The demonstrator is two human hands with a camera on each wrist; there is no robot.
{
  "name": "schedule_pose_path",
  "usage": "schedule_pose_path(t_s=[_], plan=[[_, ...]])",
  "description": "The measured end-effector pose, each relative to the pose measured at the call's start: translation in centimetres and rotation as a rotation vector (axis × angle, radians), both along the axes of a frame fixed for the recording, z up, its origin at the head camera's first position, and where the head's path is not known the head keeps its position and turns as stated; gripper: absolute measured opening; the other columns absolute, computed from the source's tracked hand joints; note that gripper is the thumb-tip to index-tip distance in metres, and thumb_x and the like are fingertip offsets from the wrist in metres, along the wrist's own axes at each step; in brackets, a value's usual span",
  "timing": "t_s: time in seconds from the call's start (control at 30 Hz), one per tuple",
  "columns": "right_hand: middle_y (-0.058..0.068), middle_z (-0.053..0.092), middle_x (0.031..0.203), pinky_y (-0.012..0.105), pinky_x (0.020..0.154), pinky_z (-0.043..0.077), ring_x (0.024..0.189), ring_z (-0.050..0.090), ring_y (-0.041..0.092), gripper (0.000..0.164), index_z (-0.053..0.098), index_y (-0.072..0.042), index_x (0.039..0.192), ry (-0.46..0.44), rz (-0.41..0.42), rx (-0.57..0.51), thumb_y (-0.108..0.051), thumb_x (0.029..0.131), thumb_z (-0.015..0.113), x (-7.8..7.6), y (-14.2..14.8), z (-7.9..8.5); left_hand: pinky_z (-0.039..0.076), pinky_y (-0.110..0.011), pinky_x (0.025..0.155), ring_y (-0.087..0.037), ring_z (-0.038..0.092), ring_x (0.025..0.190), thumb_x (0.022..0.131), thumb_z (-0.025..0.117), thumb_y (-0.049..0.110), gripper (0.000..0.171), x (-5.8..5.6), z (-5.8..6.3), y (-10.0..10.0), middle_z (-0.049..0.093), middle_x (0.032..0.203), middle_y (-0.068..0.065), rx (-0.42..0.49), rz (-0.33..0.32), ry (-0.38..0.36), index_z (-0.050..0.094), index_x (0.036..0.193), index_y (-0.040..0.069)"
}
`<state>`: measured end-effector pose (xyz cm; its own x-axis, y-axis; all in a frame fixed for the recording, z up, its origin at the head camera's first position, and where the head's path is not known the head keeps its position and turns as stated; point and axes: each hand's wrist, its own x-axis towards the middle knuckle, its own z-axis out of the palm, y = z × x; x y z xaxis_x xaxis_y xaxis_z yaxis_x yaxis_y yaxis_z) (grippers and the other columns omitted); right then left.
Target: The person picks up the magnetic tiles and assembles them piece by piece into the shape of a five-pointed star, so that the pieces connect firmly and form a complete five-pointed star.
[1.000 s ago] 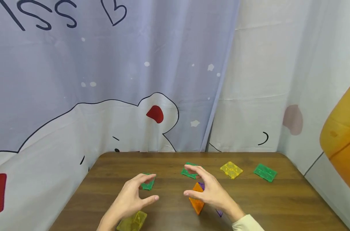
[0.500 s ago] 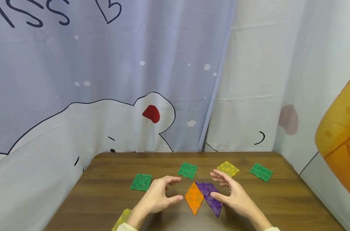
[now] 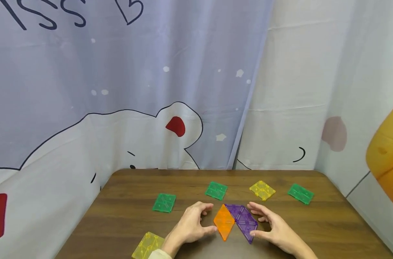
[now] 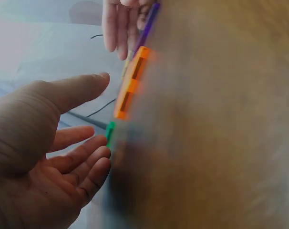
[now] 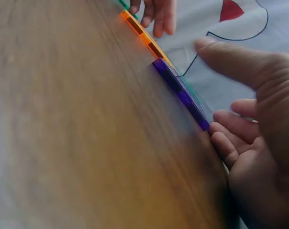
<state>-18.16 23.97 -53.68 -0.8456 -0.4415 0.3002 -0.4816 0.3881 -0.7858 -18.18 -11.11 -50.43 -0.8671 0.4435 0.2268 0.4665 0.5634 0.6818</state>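
Fingers (image 3: 205, 206) loosely bent and holding nothing, my left hand (image 3: 193, 225) is relaxed, its palm turned inward and its thumb just beside the orange tile (image 3: 224, 222). My right hand (image 3: 277, 232) faces it, likewise relaxed and empty, the thumb at the outer edge of the purple piece (image 3: 244, 219); I cannot tell whether either thumb touches. Both of these lie flat between my hands, the orange one nearer my left and the purple nearer my right, joined along an edge. I cannot tell whether the purple part is one tile or several. Close beside my left wrist, on its outer side past the pale cuff (image 3: 159, 254), lies a yellow tile (image 3: 148, 245).

Ahead and to the left of my left hand is a green tile (image 3: 164, 203); farther ahead and a little right of that hand, a second green tile (image 3: 216, 190). Beyond my right hand sits another yellow tile (image 3: 262, 190), with a third green tile (image 3: 301, 194) out to its right. Past everything on the wooden table (image 3: 339, 223) hangs a printed curtain (image 3: 183, 54).
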Motion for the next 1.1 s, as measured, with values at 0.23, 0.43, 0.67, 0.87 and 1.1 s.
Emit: schedule_pose_path(t_s=[0.23, 0.43, 0.67, 0.87, 1.1], plan=[[0.011, 0.063, 0.155, 0.029, 0.106, 0.056, 0.126, 0.065, 0.019, 0.090, 0.055, -0.009, 0.162, 0.089, -0.010, 0.144, -0.047, 0.089, 0.093, 0.3, -0.1, 0.4, 0.051, -0.037, 0.101, -0.012, 0.062, 0.106, 0.083, 0.100, 0.029, 0.067, -0.5, -0.7, 0.8, 0.072, 0.123, -0.003, -0.047, 0.019, 0.055, 0.074, 0.139, 0.003], [0.011, 0.062, 0.152, 0.029, 0.103, 0.057, 0.122, 0.064, 0.017, 0.090, 0.055, -0.009, 0.161, 0.060, -0.039, 0.161, -0.049, 0.089, 0.093, 0.5, -0.2, 0.3, 0.050, -0.030, 0.095, -0.008, 0.057, 0.100, 0.083, 0.100, 0.025, 0.066, -0.6, -1.1, 1.6, 0.069, 0.116, 0.003, -0.056, 0.021, 0.004, 0.074, 0.139, 0.004], [0.006, 0.065, 0.147, 0.028, 0.102, 0.056, 0.119, 0.065, 0.014, 0.085, 0.059, -0.012, 0.159, 0.015, -0.065, 0.161, -0.049, 0.090, 0.092, 0.7, -0.5, 0.0, 0.049, -0.025, 0.088, -0.006, 0.056, 0.094, 0.081, 0.100, 0.020, 0.062, -0.3, -1.2, 2.0, 0.070, 0.111, 0.005, -0.057, 0.015, -0.021, 0.077, 0.138, 0.007], [0.003, 0.071, 0.132, 0.028, 0.092, 0.061, 0.108, 0.066, 0.012, 0.062, 0.069, -0.008, 0.146, 0.094, -0.148, 0.124, -0.035, 0.095, 0.091, 0.5, -1.3, 0.1, 0.048, -0.022, 0.084, -0.005, 0.055, 0.090, 0.081, 0.100, 0.021, 0.061, -0.3, -1.1, 1.8, 0.068, 0.104, 0.008, -0.059, 0.007, -0.006, 0.078, 0.136, 0.006], [0.002, 0.072, 0.120, 0.025, 0.087, 0.061, 0.100, 0.068, 0.012, 0.045, 0.071, -0.006, 0.141, 0.102, -0.139, 0.069, -0.017, 0.100, 0.086, 0.4, -0.9, 0.2, 0.047, -0.021, 0.082, -0.004, 0.054, 0.086, 0.080, 0.102, 0.022, 0.062, -0.3, -0.8, 1.8, 0.066, 0.098, 0.011, -0.069, -0.001, 0.018, 0.078, 0.136, 0.006]])
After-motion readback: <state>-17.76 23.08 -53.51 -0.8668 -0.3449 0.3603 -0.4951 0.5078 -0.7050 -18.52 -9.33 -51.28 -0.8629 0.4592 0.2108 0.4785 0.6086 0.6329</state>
